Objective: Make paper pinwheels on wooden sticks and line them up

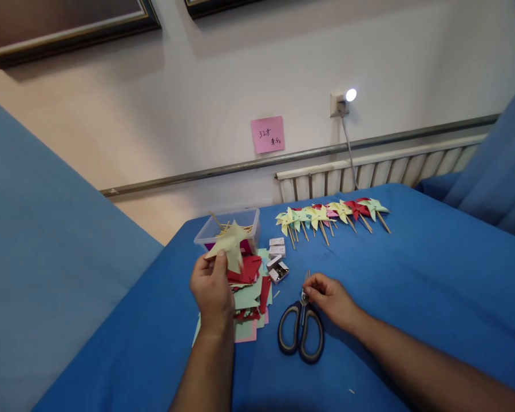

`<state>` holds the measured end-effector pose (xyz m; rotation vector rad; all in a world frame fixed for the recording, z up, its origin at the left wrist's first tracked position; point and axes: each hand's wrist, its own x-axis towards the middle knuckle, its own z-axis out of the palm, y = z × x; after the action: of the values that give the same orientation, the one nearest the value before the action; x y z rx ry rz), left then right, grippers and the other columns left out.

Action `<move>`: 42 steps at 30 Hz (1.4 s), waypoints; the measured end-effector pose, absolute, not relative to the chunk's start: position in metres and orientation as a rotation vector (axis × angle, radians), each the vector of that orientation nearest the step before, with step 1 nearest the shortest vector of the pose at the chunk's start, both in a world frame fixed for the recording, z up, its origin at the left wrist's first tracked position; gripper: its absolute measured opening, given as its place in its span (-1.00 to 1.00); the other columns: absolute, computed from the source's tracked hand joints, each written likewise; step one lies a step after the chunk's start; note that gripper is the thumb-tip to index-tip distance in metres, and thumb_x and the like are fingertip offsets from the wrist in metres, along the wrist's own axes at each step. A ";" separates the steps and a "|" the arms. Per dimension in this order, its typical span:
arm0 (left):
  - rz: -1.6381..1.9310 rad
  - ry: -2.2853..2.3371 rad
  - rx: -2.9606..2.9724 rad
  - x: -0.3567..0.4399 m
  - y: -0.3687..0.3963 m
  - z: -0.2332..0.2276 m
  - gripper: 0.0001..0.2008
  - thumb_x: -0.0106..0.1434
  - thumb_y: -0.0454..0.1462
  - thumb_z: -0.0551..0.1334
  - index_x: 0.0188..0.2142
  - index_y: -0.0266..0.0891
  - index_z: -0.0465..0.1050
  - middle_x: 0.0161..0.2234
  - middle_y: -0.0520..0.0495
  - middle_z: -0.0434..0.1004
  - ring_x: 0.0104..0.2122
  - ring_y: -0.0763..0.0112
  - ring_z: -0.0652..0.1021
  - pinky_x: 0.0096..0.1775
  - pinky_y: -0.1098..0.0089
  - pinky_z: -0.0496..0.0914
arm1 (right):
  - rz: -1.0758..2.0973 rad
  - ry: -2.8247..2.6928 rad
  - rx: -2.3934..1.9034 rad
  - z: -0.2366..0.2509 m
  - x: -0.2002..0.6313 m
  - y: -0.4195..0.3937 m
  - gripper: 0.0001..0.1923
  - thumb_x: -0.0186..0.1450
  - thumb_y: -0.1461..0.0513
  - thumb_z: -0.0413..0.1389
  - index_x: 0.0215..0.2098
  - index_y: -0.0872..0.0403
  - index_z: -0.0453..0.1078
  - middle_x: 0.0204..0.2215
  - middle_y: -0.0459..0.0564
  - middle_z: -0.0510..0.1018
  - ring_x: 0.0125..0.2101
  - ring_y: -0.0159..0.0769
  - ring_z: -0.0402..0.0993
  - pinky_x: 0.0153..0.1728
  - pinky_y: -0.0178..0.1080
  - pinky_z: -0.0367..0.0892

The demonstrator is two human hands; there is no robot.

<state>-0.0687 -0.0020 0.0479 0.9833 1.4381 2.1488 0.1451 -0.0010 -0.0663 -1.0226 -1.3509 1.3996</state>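
Observation:
My left hand [214,292] pinches a pale yellow paper pinwheel [229,246] between thumb and fingers, raised in front of the plastic box. Dark-handled scissors [301,329] lie on the blue cloth, blades pointing away from me. My right hand [330,297] is over their pivot, thumb and fingertips pinched together. Whatever is in that pinch is too small or hidden to make out. Between the hands are stacked paper sheets and cut pieces [249,297] in green, red and pink. A small open box [278,270] of shiny metal bits stands beyond the scissors.
A clear plastic box [255,220] with thin wooden sticks is at the back left. Two small white boxes [277,247] stand beside it. Several pinwheels on sticks [319,217] form a row along the back. A radiator [381,171] and a corded plug [341,107] are behind the table.

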 end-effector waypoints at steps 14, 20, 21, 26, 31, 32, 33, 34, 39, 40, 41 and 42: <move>1.174 0.897 0.514 0.007 -0.013 0.007 -0.70 0.12 -0.31 0.34 -0.13 -0.37 0.51 -0.26 -0.23 0.64 -0.24 0.14 0.63 -0.13 0.25 0.49 | 1.772 -0.809 -0.719 -0.034 0.160 -0.001 -0.63 0.06 0.05 0.35 -0.27 0.11 0.52 -0.38 0.01 0.61 -0.40 -0.30 0.50 -0.30 -0.26 0.33; 1.123 0.719 0.480 0.013 -0.014 0.012 -0.54 0.23 -0.02 0.22 -0.07 -0.36 0.49 -0.19 -0.27 0.62 -0.18 0.10 0.61 -0.08 0.17 0.45 | 1.649 -0.768 -0.777 -0.039 0.162 0.003 -0.63 0.03 0.06 0.37 -0.30 0.12 0.51 -0.45 -0.02 0.61 -0.48 -0.32 0.48 -0.38 -0.25 0.33; 1.129 0.730 0.516 0.014 -0.015 0.010 -0.56 0.20 -0.04 0.26 -0.09 -0.36 0.49 -0.20 -0.26 0.63 -0.19 0.11 0.61 -0.09 0.19 0.45 | 1.622 -0.772 -0.785 -0.039 0.161 0.003 -0.63 0.03 0.05 0.37 -0.30 0.11 0.51 -0.46 -0.04 0.60 -0.49 -0.32 0.47 -0.39 -0.26 0.32; 1.189 0.984 0.685 0.017 -0.019 -0.005 -0.72 -0.01 -0.25 0.45 -0.32 -0.36 0.52 -0.45 -0.12 0.61 -0.44 0.30 0.59 -0.28 0.34 0.46 | 1.587 -0.881 -0.861 -0.036 0.159 0.000 -0.58 0.01 0.00 0.36 -0.32 0.13 0.49 -0.49 -0.06 0.58 -0.54 -0.35 0.42 -0.45 -0.29 0.30; 1.203 1.057 0.670 0.017 -0.017 -0.006 -0.68 -0.02 -0.22 0.44 -0.29 -0.36 0.54 -0.38 -0.19 0.64 -0.43 0.27 0.60 -0.31 0.32 0.47 | 1.500 -0.961 -0.961 -0.036 0.161 -0.001 -0.56 0.10 -0.11 0.24 -0.46 0.11 0.42 -0.57 -0.09 0.50 -0.56 -0.35 0.36 -0.50 -0.31 0.24; 1.206 1.052 0.663 0.017 -0.017 -0.004 -0.66 -0.02 -0.23 0.43 -0.25 -0.37 0.54 -0.36 -0.21 0.64 -0.41 0.24 0.61 -0.30 0.30 0.48 | 1.473 -0.970 -0.977 -0.037 0.161 0.000 -0.55 0.11 -0.12 0.22 -0.46 0.11 0.40 -0.58 -0.10 0.49 -0.56 -0.35 0.34 -0.51 -0.31 0.22; 1.211 1.049 0.657 0.017 -0.017 -0.002 -0.65 -0.01 -0.23 0.42 -0.23 -0.38 0.55 -0.35 -0.22 0.65 -0.39 0.21 0.62 -0.29 0.30 0.48 | 1.450 -0.977 -0.987 -0.038 0.162 0.000 -0.55 0.12 -0.13 0.21 -0.46 0.10 0.40 -0.58 -0.10 0.48 -0.56 -0.35 0.33 -0.52 -0.31 0.21; 1.217 1.050 0.651 0.017 -0.016 -0.001 -0.65 0.01 -0.23 0.41 -0.22 -0.38 0.55 -0.35 -0.23 0.65 -0.37 0.20 0.62 -0.29 0.30 0.49 | 1.434 -0.982 -0.993 -0.039 0.163 0.001 -0.55 0.12 -0.13 0.21 -0.45 0.10 0.40 -0.57 -0.10 0.48 -0.56 -0.36 0.32 -0.52 -0.31 0.21; 1.186 1.058 0.661 0.018 -0.017 0.000 -0.66 0.06 -0.23 0.38 -0.19 -0.40 0.55 -0.35 -0.24 0.65 -0.32 0.15 0.63 -0.27 0.29 0.50 | 1.415 -0.991 -0.988 -0.036 0.164 0.003 -0.58 0.07 -0.09 0.27 -0.47 0.09 0.38 -0.60 -0.14 0.45 -0.59 -0.40 0.28 -0.54 -0.33 0.18; 1.170 1.060 0.677 0.019 -0.018 -0.001 -0.65 0.04 -0.24 0.39 -0.18 -0.40 0.55 -0.34 -0.24 0.65 -0.32 0.15 0.64 -0.25 0.28 0.50 | 1.424 -0.990 -0.986 -0.035 0.164 0.003 -0.58 0.05 -0.08 0.28 -0.48 0.09 0.37 -0.60 -0.14 0.45 -0.59 -0.40 0.28 -0.54 -0.32 0.18; 1.157 1.062 0.693 0.019 -0.018 -0.002 -0.63 0.02 -0.25 0.40 -0.17 -0.40 0.55 -0.33 -0.24 0.66 -0.31 0.15 0.64 -0.24 0.28 0.50 | 1.432 -0.989 -0.985 -0.034 0.164 0.003 -0.58 0.05 -0.08 0.28 -0.48 0.08 0.36 -0.60 -0.14 0.45 -0.60 -0.40 0.29 -0.54 -0.32 0.19; 1.150 1.060 0.703 0.020 -0.018 -0.003 -0.61 0.00 -0.27 0.42 -0.16 -0.40 0.54 -0.32 -0.24 0.66 -0.31 0.14 0.64 -0.22 0.27 0.50 | 1.443 -0.991 -0.987 -0.033 0.164 0.003 -0.58 0.04 -0.09 0.28 -0.48 0.08 0.36 -0.61 -0.14 0.45 -0.59 -0.39 0.30 -0.54 -0.31 0.20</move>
<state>0.0195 -0.0180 -0.0033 0.7026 1.0597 1.1504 0.1636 0.0029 -0.0333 -0.9865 -0.9910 1.4429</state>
